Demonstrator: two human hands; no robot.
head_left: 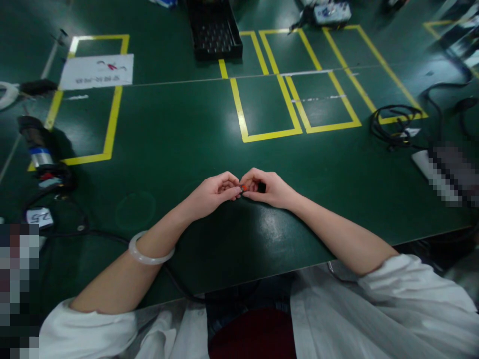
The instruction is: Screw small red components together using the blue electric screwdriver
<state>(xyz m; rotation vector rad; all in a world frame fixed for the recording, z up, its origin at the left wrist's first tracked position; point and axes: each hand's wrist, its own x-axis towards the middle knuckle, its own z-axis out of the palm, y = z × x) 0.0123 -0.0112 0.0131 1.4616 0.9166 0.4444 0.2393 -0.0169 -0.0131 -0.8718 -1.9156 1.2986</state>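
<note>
Both my hands meet over the green table, fingertips together at the middle of the view. Between them is a tiny part with an orange-red spot and dark edges (244,188); it is too small to name. My left hand (220,190) pinches it from the left with thumb and fingers closed. From the other side my right hand (266,188) grips it, its fingers curled and thumb pressed in. A small black patch shows within the right hand's curl, and I cannot make out what it is. A pale bangle (149,253) circles my left forearm.
A black tray (217,52) stands at the back, near yellow tape outlines (272,135). On the left lie a printed white sheet (96,72) and a corded tool (42,154). To the right sit a coiled black cable (389,124) and a pixelated device.
</note>
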